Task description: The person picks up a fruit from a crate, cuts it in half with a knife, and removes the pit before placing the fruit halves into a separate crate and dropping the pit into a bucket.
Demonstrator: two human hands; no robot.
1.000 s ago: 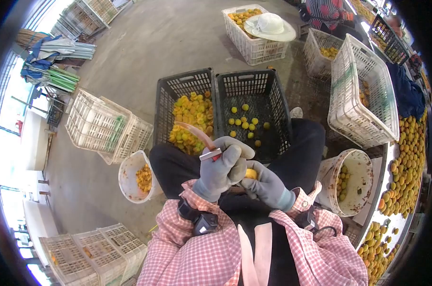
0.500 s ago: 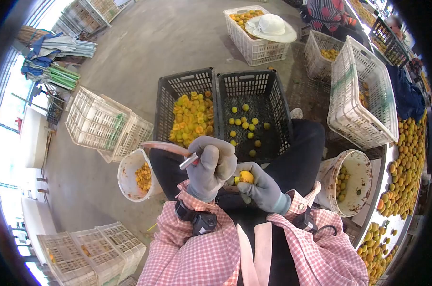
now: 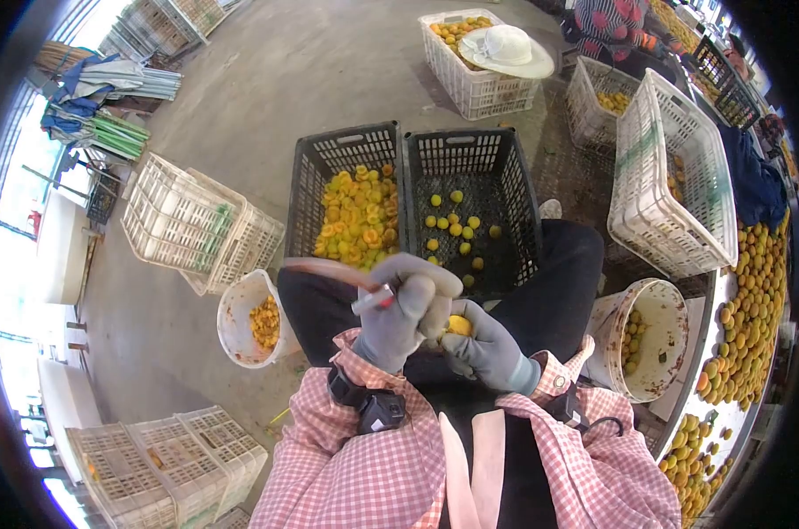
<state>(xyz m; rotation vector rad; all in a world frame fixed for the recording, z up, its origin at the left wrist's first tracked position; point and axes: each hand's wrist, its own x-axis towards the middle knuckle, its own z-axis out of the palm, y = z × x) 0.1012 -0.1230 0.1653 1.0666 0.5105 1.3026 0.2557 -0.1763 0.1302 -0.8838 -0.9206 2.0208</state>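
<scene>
My left hand [image 3: 408,309], in a grey glove, is closed around a tool [image 3: 375,300] with a silver metal end and a curved reddish-brown strip pointing left. The strip is blurred, and I cannot make out the tool's kind. My right hand [image 3: 492,353], also gloved, pinches a yellow apricot [image 3: 458,325] close beside the left fingers. Whether the tool touches the fruit is hidden. Beyond the hands stand a black crate [image 3: 299,198] of opened apricot halves [image 3: 360,212] and another black crate [image 3: 524,189] with several whole apricots [image 3: 455,229].
A white bucket [image 3: 232,326] with orange bits stands at left, another stained bucket [image 3: 664,317] at right. White crates [image 3: 188,225] surround me. Apricots [image 3: 747,309] cover a table on the right. A white hat [image 3: 508,48] rests on a full crate; a person [image 3: 606,26] sits behind.
My left hand has shifted right with the tool, up against the fruit in my right hand. The right hand has barely moved, and less of the apricot shows.
</scene>
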